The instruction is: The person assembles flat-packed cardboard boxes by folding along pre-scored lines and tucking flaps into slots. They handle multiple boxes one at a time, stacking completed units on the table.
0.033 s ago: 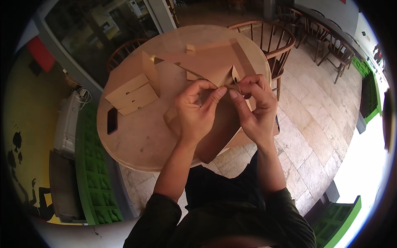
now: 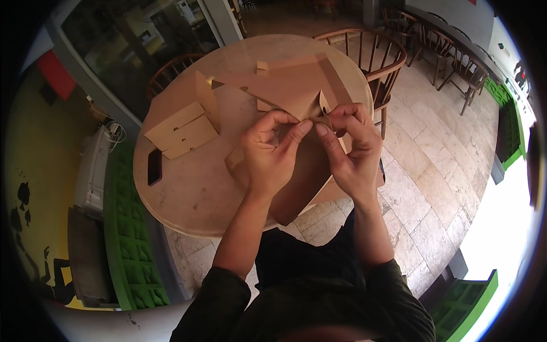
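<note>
Both my hands work on a brown cardboard box [image 2: 302, 168], partly folded, at the near side of a round table. My left hand [image 2: 272, 151] pinches a cardboard edge between thumb and fingers. Close beside it, my right hand [image 2: 354, 149] grips a small folded flap at the box's corner, thumb nearly touching the left thumb. Fingers hide the exact fold. The box's lower end slants toward me past the table edge. Beyond my hands lies more flat brown cardboard [image 2: 290, 74] with cut tabs. To the left stands another partly folded cardboard piece [image 2: 182, 134] with small slots.
The round table [image 2: 194, 208] has a dark phone [image 2: 154, 167] near its left edge. Another dark object, partly hidden, shows by my right wrist. A wooden chair [image 2: 376, 54] stands at the far right side, another chair [image 2: 171, 71] at the far left. Green latticed panels [image 2: 134, 245] flank the left.
</note>
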A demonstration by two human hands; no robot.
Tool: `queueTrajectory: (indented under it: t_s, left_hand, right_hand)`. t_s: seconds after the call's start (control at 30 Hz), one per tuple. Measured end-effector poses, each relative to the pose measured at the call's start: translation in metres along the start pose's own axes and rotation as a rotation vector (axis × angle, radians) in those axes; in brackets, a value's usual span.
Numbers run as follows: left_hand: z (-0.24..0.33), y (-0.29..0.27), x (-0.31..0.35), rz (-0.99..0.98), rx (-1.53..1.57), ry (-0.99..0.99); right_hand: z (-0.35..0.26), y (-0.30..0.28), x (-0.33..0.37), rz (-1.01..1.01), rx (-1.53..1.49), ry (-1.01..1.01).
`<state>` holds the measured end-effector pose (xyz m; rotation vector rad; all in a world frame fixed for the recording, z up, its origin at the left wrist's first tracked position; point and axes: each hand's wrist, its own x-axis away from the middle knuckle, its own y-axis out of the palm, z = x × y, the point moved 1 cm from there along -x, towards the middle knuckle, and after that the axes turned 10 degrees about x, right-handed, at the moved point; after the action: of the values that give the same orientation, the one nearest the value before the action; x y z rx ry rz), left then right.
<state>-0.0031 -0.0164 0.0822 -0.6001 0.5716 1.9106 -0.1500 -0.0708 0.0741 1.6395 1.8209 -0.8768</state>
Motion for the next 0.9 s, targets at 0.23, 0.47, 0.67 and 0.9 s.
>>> queueTrajectory:
  t_s: [0.23,0.47,0.67,0.9]
  left_hand:
    - [-0.003,-0.001,-0.004,-0.073,0.070,0.077]
    - [-0.003,0.004,-0.012,-0.087,0.075,0.133]
    - [0.000,0.008,-0.012,-0.085,0.036,0.103]
    - [-0.007,0.010,-0.012,-0.089,0.086,0.083]
  right_hand:
    - [0.001,-0.002,-0.003,0.012,0.027,-0.076]
    - [0.006,-0.003,-0.007,0.143,0.033,-0.077]
    - [0.015,-0.002,-0.009,0.034,-0.100,-0.053]
    - [0.020,-0.005,-0.008,0.006,-0.084,-0.047]
